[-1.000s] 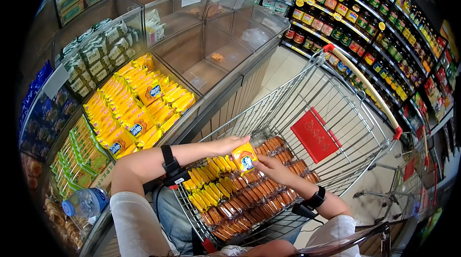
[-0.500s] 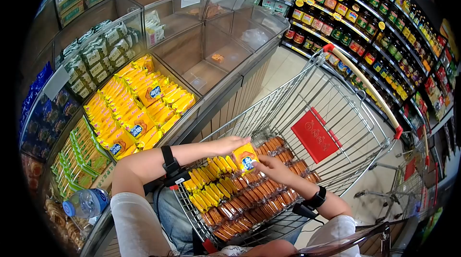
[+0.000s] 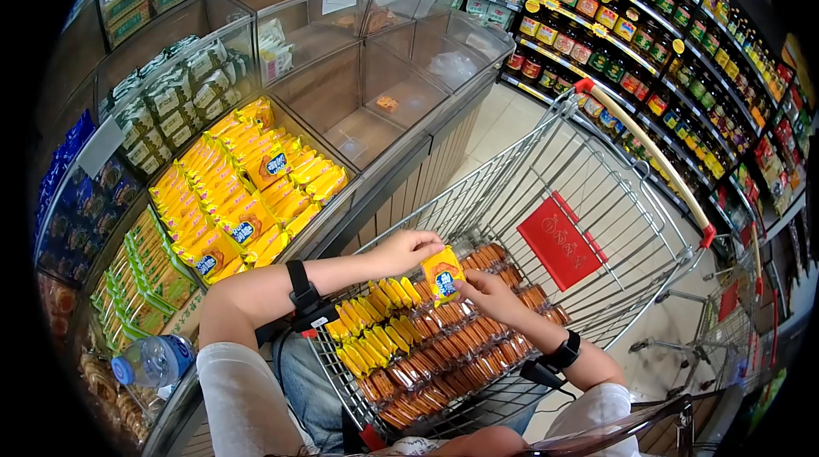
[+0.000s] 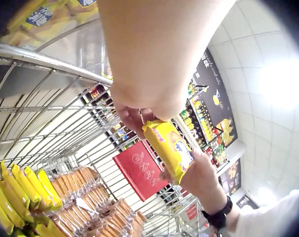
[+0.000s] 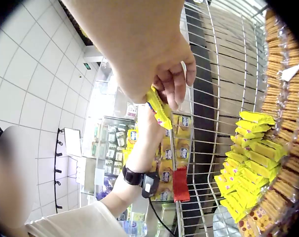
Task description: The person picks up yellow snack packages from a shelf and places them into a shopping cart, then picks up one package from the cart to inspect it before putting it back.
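Between my two hands is a small yellow snack packet (image 3: pixel 443 274) with a cookie picture and a blue label, tilted over the cart. My left hand (image 3: pixel 415 248) has its fingers curled at the packet's top end and pinches it there. The right hand (image 3: pixel 490 296) grips the lower side, thumb on the printed face. In the left wrist view the packet (image 4: pixel 167 148) spans from one hand to the other. Below, rows of yellow packets (image 3: pixel 371 333) and clear-wrapped brown biscuits (image 3: pixel 461 346) stand in the shopping cart (image 3: pixel 499 188).
To the left, a display bin holds many more yellow packets (image 3: pixel 247 192). A water bottle (image 3: pixel 153 360) lies by the bins near my left elbow. Shelves of jars (image 3: pixel 614 30) stand behind the cart, and a red plate (image 3: pixel 560 239) hangs on its wire side.
The packet has turned more upright and shifted slightly right and up. My left hand has lifted a little, its fingers now bent at the packet's top end. The right hand still grips it.
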Demonstrator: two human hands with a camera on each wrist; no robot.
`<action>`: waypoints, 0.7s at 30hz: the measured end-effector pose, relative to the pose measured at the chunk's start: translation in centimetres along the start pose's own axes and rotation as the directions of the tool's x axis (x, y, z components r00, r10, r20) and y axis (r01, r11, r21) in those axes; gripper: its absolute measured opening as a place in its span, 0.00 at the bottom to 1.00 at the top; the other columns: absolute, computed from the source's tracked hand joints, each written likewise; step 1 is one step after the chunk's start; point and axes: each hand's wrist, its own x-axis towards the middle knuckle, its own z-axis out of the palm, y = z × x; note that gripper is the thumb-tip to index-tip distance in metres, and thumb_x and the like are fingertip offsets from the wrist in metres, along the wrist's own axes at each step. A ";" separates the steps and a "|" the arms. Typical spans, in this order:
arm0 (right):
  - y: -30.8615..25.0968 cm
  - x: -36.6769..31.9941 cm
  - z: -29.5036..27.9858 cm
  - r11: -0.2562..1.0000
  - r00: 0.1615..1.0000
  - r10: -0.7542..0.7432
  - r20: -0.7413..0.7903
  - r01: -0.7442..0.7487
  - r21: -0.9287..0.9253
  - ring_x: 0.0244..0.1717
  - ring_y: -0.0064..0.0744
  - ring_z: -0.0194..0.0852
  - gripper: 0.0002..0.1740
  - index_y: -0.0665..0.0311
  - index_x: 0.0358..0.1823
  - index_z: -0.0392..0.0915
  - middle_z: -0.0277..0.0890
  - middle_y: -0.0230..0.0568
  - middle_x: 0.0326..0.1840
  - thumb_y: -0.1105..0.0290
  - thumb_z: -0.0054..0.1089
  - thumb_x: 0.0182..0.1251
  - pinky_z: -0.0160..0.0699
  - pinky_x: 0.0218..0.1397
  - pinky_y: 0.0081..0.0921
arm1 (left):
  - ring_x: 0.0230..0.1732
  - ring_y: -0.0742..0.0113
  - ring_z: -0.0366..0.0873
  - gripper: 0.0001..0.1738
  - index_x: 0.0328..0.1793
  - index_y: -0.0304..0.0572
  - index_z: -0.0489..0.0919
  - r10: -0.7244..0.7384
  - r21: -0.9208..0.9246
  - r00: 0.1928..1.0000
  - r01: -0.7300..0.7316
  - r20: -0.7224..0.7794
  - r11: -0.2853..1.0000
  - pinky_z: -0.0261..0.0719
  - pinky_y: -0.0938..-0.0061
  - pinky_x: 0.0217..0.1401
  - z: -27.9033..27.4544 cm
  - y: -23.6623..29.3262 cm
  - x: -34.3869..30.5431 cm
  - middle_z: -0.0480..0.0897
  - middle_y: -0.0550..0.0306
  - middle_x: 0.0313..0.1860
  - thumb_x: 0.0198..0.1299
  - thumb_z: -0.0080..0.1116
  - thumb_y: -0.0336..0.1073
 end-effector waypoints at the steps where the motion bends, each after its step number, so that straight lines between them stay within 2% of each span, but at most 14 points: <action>1: 0.3 0.1 0.0 1.000 1.000 -0.024 0.003 0.024 -0.009 0.28 0.14 0.64 0.17 0.68 0.40 0.72 0.70 0.29 0.27 0.60 0.44 0.65 0.63 0.31 0.13 | 0.36 0.79 0.70 0.13 0.41 0.34 0.73 0.006 0.100 1.000 -0.005 -0.014 0.995 0.69 0.82 0.40 0.1 0.4 -0.2 0.76 0.62 0.34 0.61 0.45 0.38; 2: 0.3 0.1 0.0 1.000 1.000 -0.024 0.004 0.024 -0.009 0.28 0.14 0.64 0.17 0.68 0.40 0.72 0.70 0.29 0.27 0.60 0.44 0.65 0.63 0.31 0.13 | 0.36 0.79 0.70 0.13 0.40 0.33 0.73 0.014 0.199 0.999 -0.008 -0.028 0.980 0.69 0.82 0.39 0.1 0.7 -0.4 0.76 0.61 0.33 0.61 0.45 0.37; 6: -0.7 -0.2 0.1 0.998 0.998 -0.057 0.002 0.057 -0.015 0.28 0.15 0.62 0.17 0.68 0.39 0.72 0.69 0.29 0.26 0.59 0.44 0.65 0.62 0.31 0.15 | 0.35 0.80 0.69 0.12 0.40 0.33 0.72 -0.011 0.200 0.999 0.017 -0.031 0.980 0.68 0.82 0.39 0.2 0.5 -0.4 0.75 0.61 0.32 0.61 0.44 0.37; 8: -0.8 -0.2 0.0 0.999 0.999 -0.046 0.004 0.046 -0.019 0.28 0.15 0.62 0.17 0.67 0.39 0.72 0.69 0.29 0.26 0.59 0.45 0.65 0.62 0.32 0.15 | 0.34 0.80 0.68 0.12 0.40 0.33 0.72 0.017 0.108 0.999 -0.013 -0.037 0.994 0.67 0.84 0.39 0.2 0.1 -0.3 0.75 0.62 0.31 0.62 0.44 0.37; 10: -0.5 -0.1 -0.2 0.986 0.992 -0.122 0.029 0.124 -0.108 0.31 0.20 0.71 0.19 0.67 0.44 0.71 0.73 0.36 0.28 0.57 0.46 0.63 0.69 0.32 0.18 | 0.35 0.81 0.68 0.12 0.41 0.33 0.71 0.015 0.085 0.999 -0.012 -0.028 0.996 0.67 0.84 0.39 0.1 -0.4 0.0 0.74 0.63 0.31 0.62 0.44 0.37; 11: -0.5 -0.1 -0.1 0.986 0.992 -0.122 0.029 0.125 -0.108 0.31 0.20 0.71 0.19 0.67 0.44 0.71 0.73 0.36 0.28 0.57 0.46 0.63 0.69 0.32 0.18 | 0.35 0.81 0.68 0.12 0.41 0.33 0.71 0.012 0.061 1.000 -0.011 -0.019 0.998 0.67 0.84 0.40 0.0 -0.7 0.1 0.74 0.64 0.31 0.62 0.43 0.37; 13: -0.7 -0.3 0.0 0.992 0.994 -0.106 0.023 0.107 -0.059 0.28 0.16 0.63 0.16 0.67 0.39 0.72 0.69 0.30 0.27 0.59 0.47 0.63 0.62 0.32 0.16 | 0.36 0.81 0.67 0.12 0.41 0.34 0.71 -0.011 0.037 1.000 0.011 -0.007 0.999 0.66 0.84 0.41 -0.1 -0.9 0.2 0.74 0.65 0.32 0.62 0.43 0.37; 15: -0.6 -0.2 0.1 0.990 0.991 -0.128 0.029 0.130 -0.051 0.28 0.17 0.63 0.16 0.67 0.39 0.72 0.69 0.31 0.27 0.59 0.48 0.63 0.63 0.32 0.17 | 0.37 0.82 0.67 0.12 0.42 0.34 0.71 -0.033 0.012 0.999 0.033 0.007 0.999 0.66 0.84 0.42 -0.1 -1.1 0.3 0.73 0.65 0.32 0.63 0.42 0.37; 17: -0.6 -0.3 0.1 0.987 0.988 -0.151 0.035 0.152 -0.043 0.29 0.18 0.64 0.16 0.67 0.39 0.72 0.70 0.32 0.27 0.59 0.49 0.62 0.63 0.33 0.18 | 0.38 0.82 0.67 0.12 0.42 0.37 0.71 -0.052 -0.145 0.996 0.062 0.074 0.988 0.66 0.84 0.44 -0.1 -1.1 0.4 0.73 0.66 0.34 0.63 0.42 0.38; 19: -0.9 -0.4 0.1 0.965 0.981 -0.187 0.048 0.193 -0.176 0.30 0.22 0.66 0.16 0.67 0.40 0.72 0.72 0.36 0.29 0.60 0.51 0.61 0.65 0.35 0.20 | 0.39 0.82 0.67 0.12 0.42 0.37 0.71 -0.083 -0.156 0.993 0.095 0.086 0.983 0.65 0.84 0.44 -0.1 -0.7 0.3 0.73 0.66 0.34 0.63 0.42 0.39; 21: -1.2 -0.5 0.1 0.958 0.978 -0.203 0.046 0.208 -0.196 0.31 0.23 0.67 0.15 0.67 0.40 0.72 0.73 0.37 0.31 0.61 0.52 0.60 0.65 0.36 0.21 | 0.39 0.82 0.67 0.12 0.42 0.38 0.71 -0.113 -0.167 0.989 0.129 0.098 0.978 0.65 0.85 0.45 -0.1 -0.3 0.2 0.73 0.66 0.34 0.63 0.42 0.39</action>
